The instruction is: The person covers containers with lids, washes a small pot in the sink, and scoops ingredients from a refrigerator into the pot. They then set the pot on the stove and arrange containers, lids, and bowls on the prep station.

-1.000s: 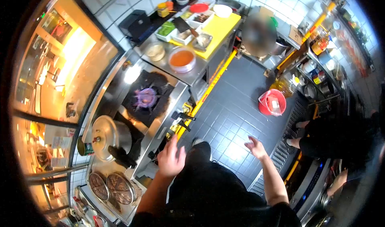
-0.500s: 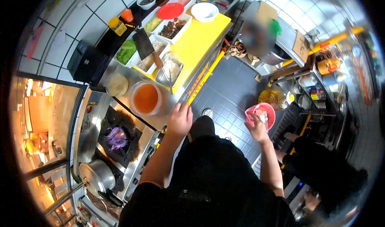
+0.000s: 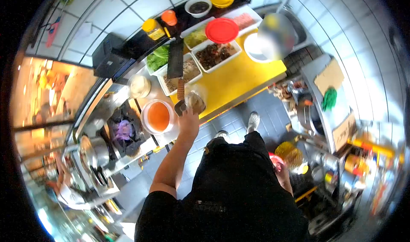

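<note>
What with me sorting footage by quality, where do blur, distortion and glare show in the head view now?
Head view: wide-angle distortion curves the wall tiles, and the corners go black; shelf goods at image right smear; a round blurred patch covers part of the white bowl and sink; the window glows orange; the container at the left hand looks soft.

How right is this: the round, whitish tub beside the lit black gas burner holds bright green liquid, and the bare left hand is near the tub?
The liquid is orange, not green, as the head view shows. The round, whitish tub is beside the lit black gas burner, and the bare left hand is near it.
</note>
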A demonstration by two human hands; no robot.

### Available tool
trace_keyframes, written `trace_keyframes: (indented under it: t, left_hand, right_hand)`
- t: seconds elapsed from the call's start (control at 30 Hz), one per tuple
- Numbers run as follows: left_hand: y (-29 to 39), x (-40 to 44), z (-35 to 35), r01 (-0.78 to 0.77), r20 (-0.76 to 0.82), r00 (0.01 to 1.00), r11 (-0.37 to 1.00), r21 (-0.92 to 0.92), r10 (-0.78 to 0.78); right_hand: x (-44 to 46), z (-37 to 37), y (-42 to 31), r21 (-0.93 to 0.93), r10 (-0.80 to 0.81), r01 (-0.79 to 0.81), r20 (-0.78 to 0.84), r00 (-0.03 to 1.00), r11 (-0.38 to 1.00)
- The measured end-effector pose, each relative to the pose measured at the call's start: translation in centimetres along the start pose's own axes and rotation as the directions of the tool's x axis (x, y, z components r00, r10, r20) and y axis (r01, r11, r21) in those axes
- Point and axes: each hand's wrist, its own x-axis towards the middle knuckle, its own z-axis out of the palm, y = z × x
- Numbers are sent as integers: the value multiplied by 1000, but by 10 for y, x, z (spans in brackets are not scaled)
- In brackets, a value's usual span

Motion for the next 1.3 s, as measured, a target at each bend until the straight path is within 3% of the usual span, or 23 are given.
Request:
trace_keyframes:
  t: [0.03,0.1,0.17,0.37,0.47,0.53,0.57,0.6,0.67,0.73,0.8,0.87,0.9,0.93,0.97,1.0,1.03,1.07,1.17,1.2,1.23,1.3]
  left_hand:
    - [9,-1,-5,26,22,999,1000,3,-26]
    - [29,-5,-16,69,56,996,997,-27,-67]
    - [57,-9,-29,120,72,991,987,-105,-113]
    - [117,0,-103,253,42,966,903,-347,-254]
    - [88,22,-143,325,-47,937,911,-256,-347]
    - [44,42,-164,310,-238,884,886,-345,-402]
    - [21,59,-180,358,-258,856,874,-330,-448]
    - [-5,78,-191,401,-279,827,860,-315,-488]
    - [-68,120,-184,490,-352,773,849,-198,-528]
    - [-125,167,-178,594,-320,709,776,-211,-629]
    - [-221,215,-119,449,-425,799,892,-49,-425]
    - [-265,265,-96,382,-230,923,805,455,-309]
    - [-328,293,-44,282,-272,951,758,588,-143]
    - [-322,308,-58,264,-157,964,834,485,-214]
    - [-308,315,-84,379,-82,925,899,219,-370]
    - [-294,321,-108,517,16,856,855,-30,-517]
    - [-290,324,-120,583,59,812,801,-136,-581]
    - [-287,326,-133,616,74,785,762,-197,-615]
    - [-286,311,-143,559,-117,807,813,-161,-578]
    - [-247,297,-180,651,-114,695,689,-318,-710]
    - [-258,281,-170,581,-291,718,775,-248,-632]
    - [-222,258,-187,518,-536,661,836,-180,-525]
  right_hand:
    - [27,-27,-5,-100,-87,95,84,993,990]
    - [88,-43,13,128,-81,67,115,990,990]
    - [113,-90,-17,-134,-116,136,148,982,982]
    - [197,-141,-27,-22,-286,300,242,927,954]
    - [212,-159,-82,9,-345,354,251,905,935]
    - [212,-171,-134,-15,-361,379,277,891,925]
    - [221,-163,-133,125,-354,332,254,900,935]
    - [225,-163,-146,1,-473,481,190,861,877]
    - [221,-168,-187,-93,-535,545,113,838,833]
    - [225,-175,-214,-64,-555,565,121,823,823]
    - [221,-186,-239,-6,-491,493,80,867,870]
    - [216,-189,-260,-56,-523,527,76,849,848]
    - [211,-197,-277,-59,-528,534,95,844,844]
    - [211,-205,-294,-56,-538,547,125,834,835]
    - [217,-208,-302,-125,-549,556,91,831,822]
    - [223,-212,-307,-192,-562,564,67,824,803]
    - [234,-215,-308,-254,-634,616,12,773,746]
    - [242,-224,-321,-197,-596,587,14,803,785]
    - [282,-245,-356,-3,-524,524,-21,851,852]
    - [307,-242,-355,73,-521,526,-78,850,847]
    - [330,-245,-356,148,-512,528,-135,848,836]
    - [375,-260,-374,182,-442,456,-116,890,871]
